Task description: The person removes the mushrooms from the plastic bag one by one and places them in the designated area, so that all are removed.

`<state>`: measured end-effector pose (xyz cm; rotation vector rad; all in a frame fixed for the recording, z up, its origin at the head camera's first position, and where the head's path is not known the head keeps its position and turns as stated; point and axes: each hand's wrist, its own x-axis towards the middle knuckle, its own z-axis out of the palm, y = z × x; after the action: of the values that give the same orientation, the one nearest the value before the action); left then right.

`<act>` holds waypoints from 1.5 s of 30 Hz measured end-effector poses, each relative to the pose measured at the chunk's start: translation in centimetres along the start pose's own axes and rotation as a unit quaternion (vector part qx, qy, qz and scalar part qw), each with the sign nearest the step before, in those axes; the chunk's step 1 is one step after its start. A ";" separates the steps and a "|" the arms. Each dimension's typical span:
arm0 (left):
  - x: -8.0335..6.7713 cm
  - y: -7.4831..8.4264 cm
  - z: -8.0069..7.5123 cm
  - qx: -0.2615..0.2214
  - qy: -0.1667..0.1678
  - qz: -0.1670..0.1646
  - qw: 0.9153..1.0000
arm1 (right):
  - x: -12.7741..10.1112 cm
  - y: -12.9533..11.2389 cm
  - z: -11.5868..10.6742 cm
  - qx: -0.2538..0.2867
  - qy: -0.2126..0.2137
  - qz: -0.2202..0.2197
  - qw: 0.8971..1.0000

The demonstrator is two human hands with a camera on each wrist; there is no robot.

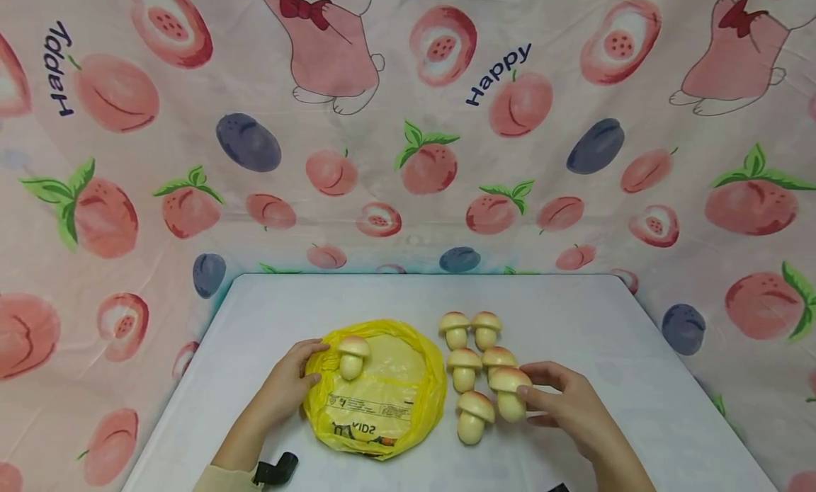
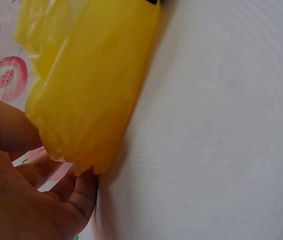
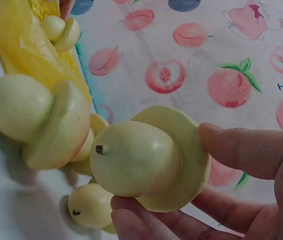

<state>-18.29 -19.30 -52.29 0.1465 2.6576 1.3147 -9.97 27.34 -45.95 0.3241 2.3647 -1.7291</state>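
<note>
In the head view, the left hand (image 1: 290,380) holds the side of a yellow plastic bag (image 1: 440,393), thumb and fingers at its rolled rim. The bag's edge (image 2: 89,100) shows between thumb and fingers in the left wrist view. One toy mushroom (image 1: 352,357) with a reddish-brown cap lies inside the bag. The right hand (image 1: 564,400) pinches another toy mushroom (image 1: 510,393) by its cap, thumb on one side and fingers on the other. In the right wrist view this held mushroom (image 3: 136,157) has its stem end towards the camera, with a small dark stub.
Several more toy mushrooms stand right of the bag: a near one (image 1: 473,418), one behind it (image 1: 464,369), one partly hidden by the held mushroom (image 1: 499,357), and a back pair. The white table (image 1: 338,294) meets a fruit-printed cloth (image 1: 395,244).
</note>
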 end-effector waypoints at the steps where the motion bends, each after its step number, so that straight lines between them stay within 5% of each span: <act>1: 0.0 0.1 0.0 -0.001 0.001 -0.001 1.000 | 0.0 0.2 -0.1 -0.001 0.002 0.003 1.000; 31: 0.1 -0.1 0.0 -0.003 0.002 -0.001 1.000 | 1.6 4.0 0.6 0.009 0.014 0.082 0.996; 45: 0.3 -0.4 0.1 0.001 0.004 -0.002 1.000 | 1.3 4.2 0.7 0.004 0.015 0.076 0.997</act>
<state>-18.60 -19.43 -52.70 0.1350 2.6649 1.3141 -9.99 27.98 -50.31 0.5199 2.2898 -1.6753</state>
